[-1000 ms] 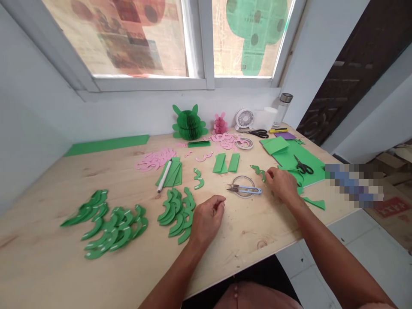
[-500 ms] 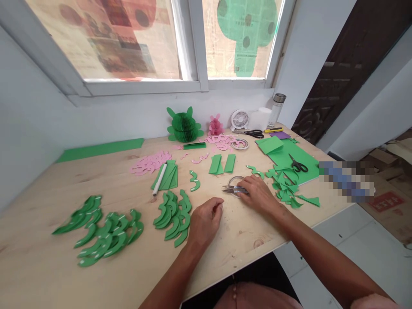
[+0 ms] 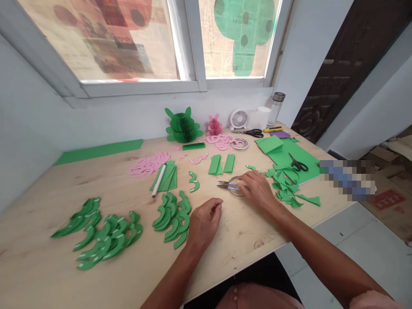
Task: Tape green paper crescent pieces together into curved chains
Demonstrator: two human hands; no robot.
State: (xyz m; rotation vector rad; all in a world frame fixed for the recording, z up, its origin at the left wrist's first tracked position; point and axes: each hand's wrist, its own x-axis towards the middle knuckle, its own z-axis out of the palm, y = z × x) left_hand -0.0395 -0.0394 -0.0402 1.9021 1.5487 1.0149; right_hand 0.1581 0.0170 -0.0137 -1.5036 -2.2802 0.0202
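My right hand (image 3: 257, 192) lies over the handle of a pair of thread snips (image 3: 229, 185), whose metal blades point left. The snips rest across a clear ring (image 3: 237, 187), perhaps a tape roll. My left hand (image 3: 204, 221) rests on the plywood table (image 3: 96, 193) with its fingers curled, next to a pile of curved green paper pieces (image 3: 174, 221). Nothing shows in its fingers, though a small item could be hidden. Another pile of green curved pieces (image 3: 103, 236) lies farther left.
Green paper scraps (image 3: 283, 189) lie at the right, beside a green sheet (image 3: 286, 155) carrying black-handled scissors (image 3: 298, 164). Pink cutouts (image 3: 148, 165), a green honeycomb paper turtle (image 3: 182, 125), a small fan (image 3: 238, 119) and a glass bottle (image 3: 278, 103) stand farther back.
My right hand has moved left onto the snips, which have shifted left. More green scraps now show at the right. My left hand has barely moved.
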